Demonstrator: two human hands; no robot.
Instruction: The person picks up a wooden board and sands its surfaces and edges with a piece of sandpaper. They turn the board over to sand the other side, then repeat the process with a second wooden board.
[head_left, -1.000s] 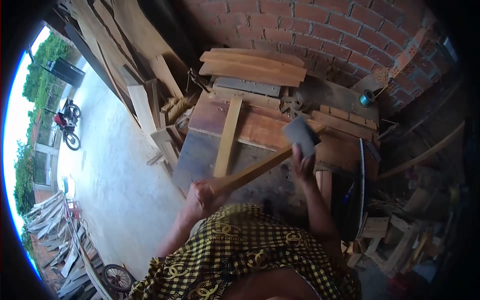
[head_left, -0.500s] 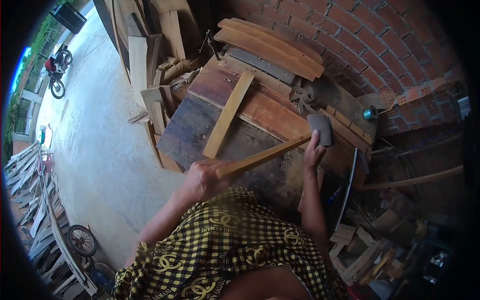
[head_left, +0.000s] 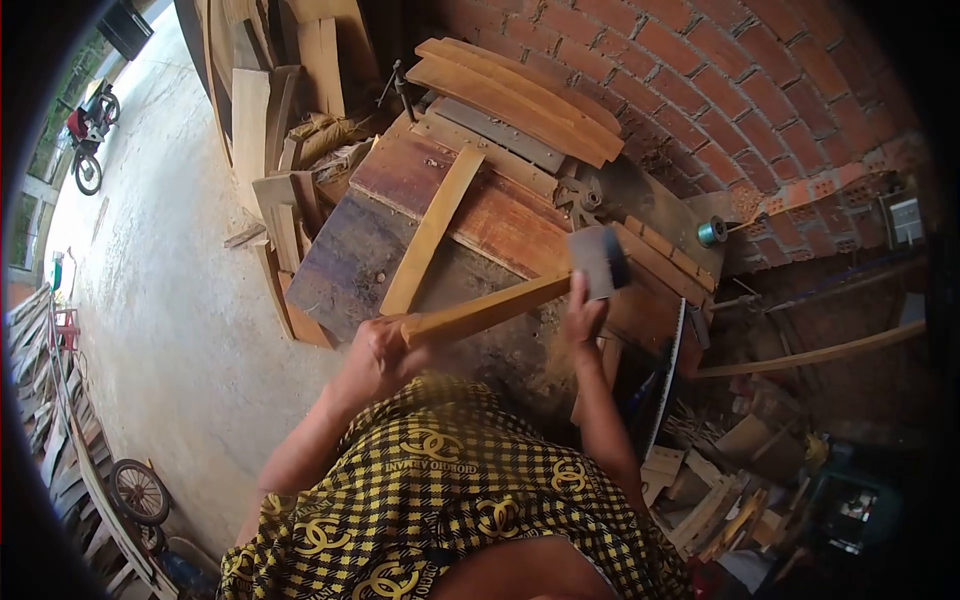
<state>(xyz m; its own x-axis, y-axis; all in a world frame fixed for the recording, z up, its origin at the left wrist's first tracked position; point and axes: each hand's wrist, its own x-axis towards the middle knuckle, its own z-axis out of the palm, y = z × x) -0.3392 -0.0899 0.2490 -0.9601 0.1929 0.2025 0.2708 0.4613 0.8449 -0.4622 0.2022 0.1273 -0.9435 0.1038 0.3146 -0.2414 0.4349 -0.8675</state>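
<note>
My left hand [head_left: 385,355] is closed round the near end of a long, slightly curved wooden strip [head_left: 490,308], held slantwise over the worn workbench [head_left: 340,260]. At the strip's far end, my right hand [head_left: 585,318] grips a grey sheet of sandpaper [head_left: 597,262], which is wrapped over or lies against the wood; the fingers behind it are partly hidden. Another wooden strip [head_left: 432,230] lies flat on the bench, left of the held one.
Curved boards [head_left: 520,95] are stacked at the bench's back by a brick wall [head_left: 740,110]. A toothed metal part [head_left: 580,200] and a spool [head_left: 712,232] stand at the right. Planks [head_left: 250,120] lean at the left; wood scraps [head_left: 715,500] lie lower right.
The sandpaper in my right hand has shifted and tilted at the strip's far end, now showing a dark edge. The whole view has moved slightly to the right.
</note>
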